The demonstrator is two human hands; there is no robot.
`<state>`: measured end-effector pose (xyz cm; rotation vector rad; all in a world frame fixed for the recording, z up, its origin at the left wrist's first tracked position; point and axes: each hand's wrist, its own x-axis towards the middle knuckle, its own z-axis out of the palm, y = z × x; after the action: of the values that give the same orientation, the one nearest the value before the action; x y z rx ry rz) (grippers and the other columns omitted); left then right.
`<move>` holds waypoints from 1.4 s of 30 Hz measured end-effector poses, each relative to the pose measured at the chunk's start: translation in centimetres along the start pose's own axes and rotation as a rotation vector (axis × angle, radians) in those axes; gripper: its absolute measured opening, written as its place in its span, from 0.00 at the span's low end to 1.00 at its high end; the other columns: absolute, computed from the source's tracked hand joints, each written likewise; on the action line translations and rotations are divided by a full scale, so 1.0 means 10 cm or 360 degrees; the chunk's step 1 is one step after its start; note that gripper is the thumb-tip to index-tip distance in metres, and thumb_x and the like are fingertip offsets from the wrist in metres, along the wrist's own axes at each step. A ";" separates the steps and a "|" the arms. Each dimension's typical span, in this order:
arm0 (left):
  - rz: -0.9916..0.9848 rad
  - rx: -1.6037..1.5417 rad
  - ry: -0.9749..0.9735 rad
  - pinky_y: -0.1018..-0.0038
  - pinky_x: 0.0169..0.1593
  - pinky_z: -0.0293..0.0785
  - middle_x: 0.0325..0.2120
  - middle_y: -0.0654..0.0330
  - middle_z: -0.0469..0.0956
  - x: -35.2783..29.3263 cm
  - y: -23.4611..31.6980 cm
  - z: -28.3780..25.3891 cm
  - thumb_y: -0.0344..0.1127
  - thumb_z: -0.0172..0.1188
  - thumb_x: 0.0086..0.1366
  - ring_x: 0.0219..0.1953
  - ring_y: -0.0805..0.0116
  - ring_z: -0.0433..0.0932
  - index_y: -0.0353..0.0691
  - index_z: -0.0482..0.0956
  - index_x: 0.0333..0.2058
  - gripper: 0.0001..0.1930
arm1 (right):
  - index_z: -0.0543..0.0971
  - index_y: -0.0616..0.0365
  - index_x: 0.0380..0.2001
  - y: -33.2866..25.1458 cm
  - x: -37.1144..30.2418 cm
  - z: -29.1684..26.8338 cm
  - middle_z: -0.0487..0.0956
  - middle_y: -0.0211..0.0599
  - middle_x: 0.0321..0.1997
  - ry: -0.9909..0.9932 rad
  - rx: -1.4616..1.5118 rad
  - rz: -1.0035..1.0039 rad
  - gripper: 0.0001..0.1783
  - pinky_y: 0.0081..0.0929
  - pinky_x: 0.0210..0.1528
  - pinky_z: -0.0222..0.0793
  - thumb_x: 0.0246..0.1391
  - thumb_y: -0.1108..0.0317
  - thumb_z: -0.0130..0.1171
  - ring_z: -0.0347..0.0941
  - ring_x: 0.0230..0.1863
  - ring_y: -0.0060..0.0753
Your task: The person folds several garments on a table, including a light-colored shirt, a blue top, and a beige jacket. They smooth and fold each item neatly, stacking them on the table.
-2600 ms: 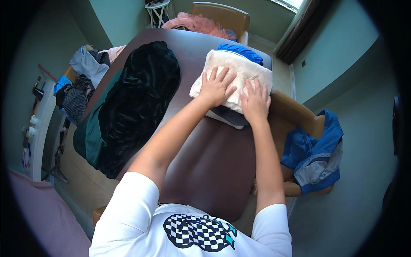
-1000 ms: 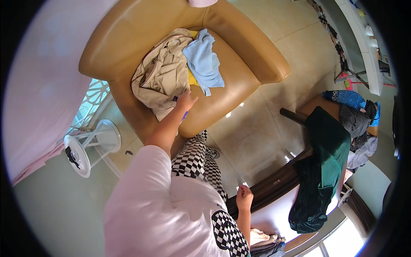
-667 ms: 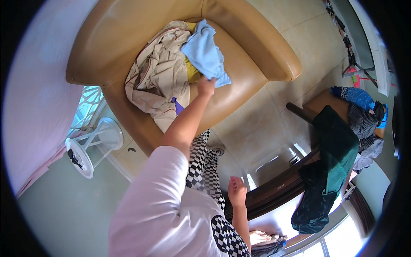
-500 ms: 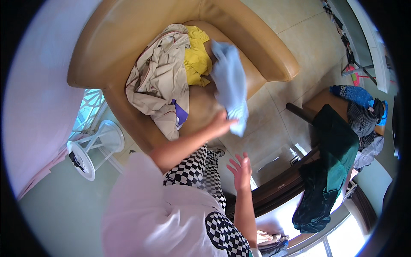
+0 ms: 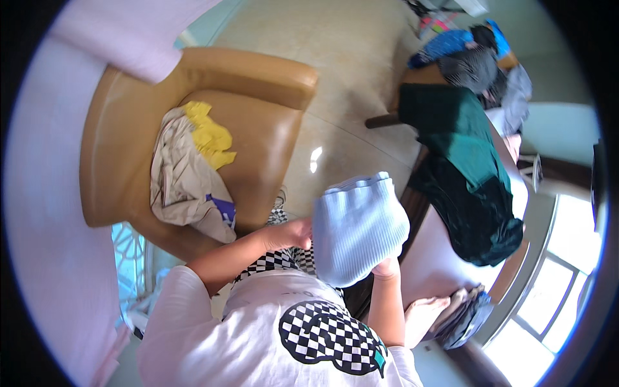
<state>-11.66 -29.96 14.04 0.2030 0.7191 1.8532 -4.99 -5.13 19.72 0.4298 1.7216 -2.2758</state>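
Observation:
A light blue ribbed garment (image 5: pixel 361 229), bunched or folded over, is held up in front of my body. My left hand (image 5: pixel 293 233) grips its left edge, with the fingertips partly hidden behind the cloth. From below, my right hand (image 5: pixel 387 267) holds the lower right side, and the fabric covers most of its fingers. What kind of garment it is cannot be made out.
At left, a tan armchair (image 5: pixel 255 138) holds a beige garment (image 5: pixel 184 171) and a yellow garment (image 5: pixel 211 135). Dark green velvet clothing (image 5: pixel 464 148) drapes over the table at right. More clothes (image 5: pixel 474 68) are heaped beyond it.
The light blue garment has come from over the armchair toward my body, and my right hand now holds it too. My view has turned right, toward the table.

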 end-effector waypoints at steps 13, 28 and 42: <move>-0.0247 0.0280 -0.0281 0.71 0.56 0.66 0.45 0.59 0.77 1.23 -0.20 1.96 0.29 0.67 0.54 0.49 0.70 0.73 0.32 0.71 0.52 0.26 | 0.71 0.68 0.49 -0.07 -2.11 -0.93 0.77 0.37 0.46 0.1054 0.0827 -0.0569 0.23 0.27 0.55 0.64 0.53 0.67 0.61 0.72 0.50 0.27; 0.0454 0.1502 -0.0547 0.74 0.38 0.73 0.33 0.59 0.79 2.47 -1.04 3.58 0.27 0.67 0.54 0.33 0.70 0.78 0.33 0.77 0.39 0.14 | 0.66 0.49 0.60 1.32 -3.70 -1.63 0.62 0.47 0.63 0.2527 -0.1851 0.0502 0.44 0.52 0.62 0.51 0.33 0.77 0.65 0.56 0.64 0.53; 0.0497 0.2097 -0.1134 0.71 0.46 0.71 0.41 0.52 0.76 2.84 -1.58 3.43 0.27 0.65 0.51 0.40 0.59 0.77 0.32 0.76 0.41 0.17 | 0.73 0.52 0.53 1.24 -3.52 -2.56 0.67 0.39 0.61 0.2753 -0.2068 0.0454 0.33 0.46 0.57 0.54 0.37 0.70 0.61 0.60 0.61 0.46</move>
<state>5.28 12.19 27.13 1.7778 1.3018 1.1296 34.25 17.05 15.57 2.2209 2.7203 0.2523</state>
